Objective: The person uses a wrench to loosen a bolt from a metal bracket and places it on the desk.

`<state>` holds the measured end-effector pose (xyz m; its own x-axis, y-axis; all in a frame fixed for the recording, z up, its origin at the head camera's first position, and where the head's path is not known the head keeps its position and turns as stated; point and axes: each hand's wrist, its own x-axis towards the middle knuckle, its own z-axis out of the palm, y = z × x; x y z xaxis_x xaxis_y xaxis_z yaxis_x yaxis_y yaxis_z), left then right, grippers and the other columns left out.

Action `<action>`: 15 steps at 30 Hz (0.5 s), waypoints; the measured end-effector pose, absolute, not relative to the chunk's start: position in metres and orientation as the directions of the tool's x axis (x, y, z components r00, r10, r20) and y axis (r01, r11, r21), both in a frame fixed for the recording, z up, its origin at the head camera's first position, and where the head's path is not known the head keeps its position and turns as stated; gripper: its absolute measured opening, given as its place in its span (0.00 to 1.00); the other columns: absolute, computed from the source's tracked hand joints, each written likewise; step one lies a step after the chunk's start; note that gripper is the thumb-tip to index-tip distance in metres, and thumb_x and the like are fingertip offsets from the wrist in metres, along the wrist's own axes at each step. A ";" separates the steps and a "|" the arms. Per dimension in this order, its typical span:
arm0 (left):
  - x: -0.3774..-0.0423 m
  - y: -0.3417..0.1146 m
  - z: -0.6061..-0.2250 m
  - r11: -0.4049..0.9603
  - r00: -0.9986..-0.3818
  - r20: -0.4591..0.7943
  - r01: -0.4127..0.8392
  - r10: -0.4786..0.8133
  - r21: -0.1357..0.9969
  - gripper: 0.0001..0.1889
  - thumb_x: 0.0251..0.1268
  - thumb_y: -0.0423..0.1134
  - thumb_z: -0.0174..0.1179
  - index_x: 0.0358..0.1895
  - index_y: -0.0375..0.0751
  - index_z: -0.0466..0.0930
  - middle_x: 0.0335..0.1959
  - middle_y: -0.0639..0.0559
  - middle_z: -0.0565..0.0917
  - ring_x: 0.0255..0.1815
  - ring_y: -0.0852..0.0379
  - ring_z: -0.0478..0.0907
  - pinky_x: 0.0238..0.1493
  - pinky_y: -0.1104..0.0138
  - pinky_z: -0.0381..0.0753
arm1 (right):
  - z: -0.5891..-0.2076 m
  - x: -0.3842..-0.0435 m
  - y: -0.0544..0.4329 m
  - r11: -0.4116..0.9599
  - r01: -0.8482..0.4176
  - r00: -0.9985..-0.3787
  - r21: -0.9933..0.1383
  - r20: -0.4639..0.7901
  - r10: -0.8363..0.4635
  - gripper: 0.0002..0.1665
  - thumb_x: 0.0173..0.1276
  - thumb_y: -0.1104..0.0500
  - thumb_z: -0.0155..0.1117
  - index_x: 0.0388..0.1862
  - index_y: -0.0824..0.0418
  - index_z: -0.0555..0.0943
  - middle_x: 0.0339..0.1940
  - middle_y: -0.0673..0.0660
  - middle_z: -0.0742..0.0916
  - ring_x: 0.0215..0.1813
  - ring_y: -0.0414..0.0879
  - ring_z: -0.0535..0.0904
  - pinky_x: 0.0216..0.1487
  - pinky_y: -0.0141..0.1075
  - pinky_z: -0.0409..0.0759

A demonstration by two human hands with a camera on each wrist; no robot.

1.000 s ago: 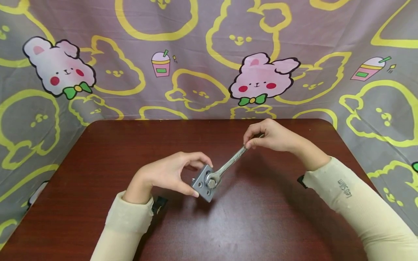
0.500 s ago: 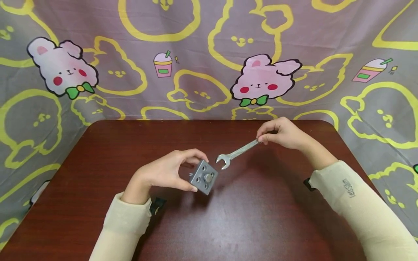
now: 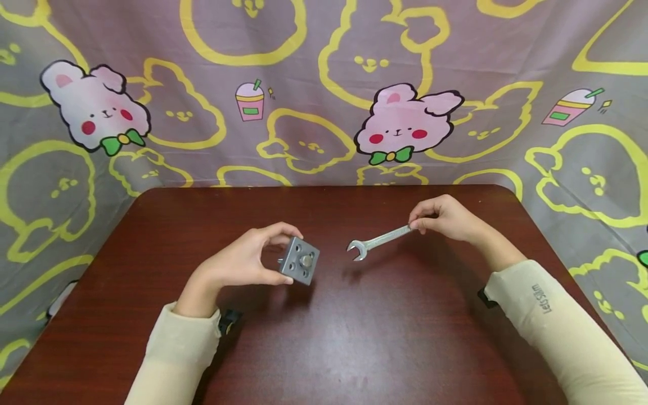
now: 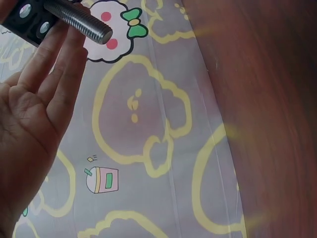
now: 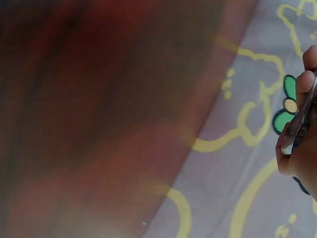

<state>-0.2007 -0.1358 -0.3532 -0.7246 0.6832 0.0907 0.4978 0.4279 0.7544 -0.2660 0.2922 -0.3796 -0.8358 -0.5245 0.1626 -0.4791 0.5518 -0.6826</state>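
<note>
In the head view my left hand [image 3: 235,260] pinches a grey square plate [image 3: 297,258] by its edges, thumb below and fingers above. The plate has several holes, and a hex bolt head [image 3: 306,260] sits at its middle. From the plate's back the bolt's threaded shank [image 4: 81,22] sticks out, seen in the left wrist view. My right hand [image 3: 448,219] grips the end of a silver wrench [image 3: 387,237] between thumb and fingers. The wrench's open-ended head points left, apart from the bolt. The fingers hide its other end.
Both hands are above a dark red-brown table [image 3: 369,343]. Behind and beside it hangs a grey-pink curtain [image 3: 304,84] with cartoon rabbits and drinks. Small black wrist-mounted devices [image 3: 229,322] show at the cuffs.
The wrench was on the bolt head a second ago. It has come off and moved right with my right hand, while my left hand has drawn the plate left and slightly up.
</note>
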 end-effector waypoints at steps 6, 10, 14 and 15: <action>-0.199 -0.139 -0.356 0.451 -0.736 0.083 0.495 0.672 0.743 0.36 0.44 0.35 0.77 0.61 0.47 0.71 0.47 0.58 0.87 0.49 0.63 0.83 0.57 0.62 0.79 | -0.396 -0.268 0.290 0.603 -0.430 -0.856 -0.672 0.091 -0.509 0.03 0.63 0.63 0.70 0.31 0.63 0.85 0.17 0.52 0.82 0.25 0.49 0.78 0.26 0.29 0.69; -0.198 -0.139 -0.356 0.458 -0.745 0.078 0.485 0.662 0.745 0.36 0.45 0.35 0.77 0.61 0.50 0.70 0.48 0.58 0.87 0.49 0.62 0.83 0.57 0.59 0.79 | -0.400 -0.269 0.286 0.673 -0.405 -0.872 -0.619 0.041 -0.487 0.02 0.65 0.60 0.69 0.32 0.58 0.86 0.18 0.50 0.83 0.25 0.46 0.78 0.32 0.32 0.68; -0.199 -0.138 -0.354 0.458 -0.756 0.080 0.473 0.650 0.753 0.37 0.45 0.35 0.77 0.61 0.50 0.70 0.48 0.57 0.87 0.49 0.61 0.83 0.57 0.57 0.79 | -0.401 -0.270 0.283 0.717 -0.394 -0.885 -0.575 0.025 -0.466 0.03 0.65 0.59 0.69 0.32 0.54 0.86 0.18 0.49 0.83 0.25 0.40 0.77 0.40 0.39 0.63; -0.199 -0.137 -0.354 0.456 -0.757 0.083 0.472 0.648 0.755 0.37 0.45 0.35 0.77 0.61 0.50 0.70 0.48 0.57 0.87 0.49 0.61 0.83 0.57 0.56 0.78 | -0.402 -0.270 0.283 0.724 -0.389 -0.887 -0.569 0.021 -0.460 0.03 0.65 0.59 0.68 0.31 0.53 0.86 0.18 0.50 0.83 0.25 0.41 0.77 0.41 0.41 0.62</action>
